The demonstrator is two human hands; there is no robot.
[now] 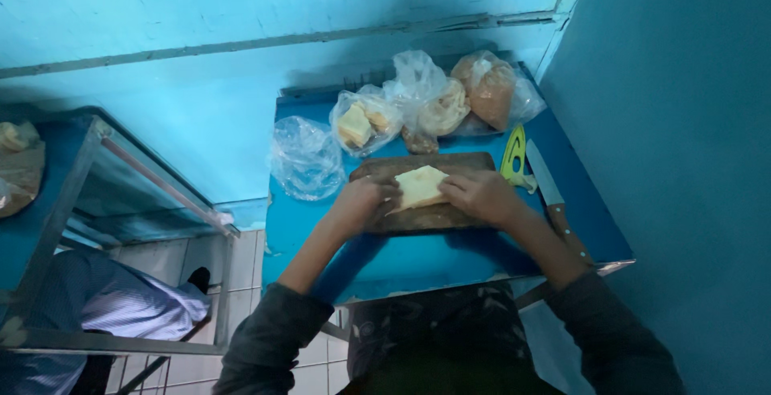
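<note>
clear plastic food bags [418, 106], table's far edge

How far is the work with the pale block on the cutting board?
Done: the pale block lies on the wooden board, out of any bag. In hand: the left hand and right hand press its two sides. Left: no cut shows; the knife lies untouched beside the board.

walls: painted bright blue [201, 18], side wall [683, 122] too
floor: pale tiles [233, 258], kinda dim down there
furniture: small blue table [418, 262] in the corner, metal-framed glass counter [120, 194] off to the left
light: bluish, pretty low
</note>
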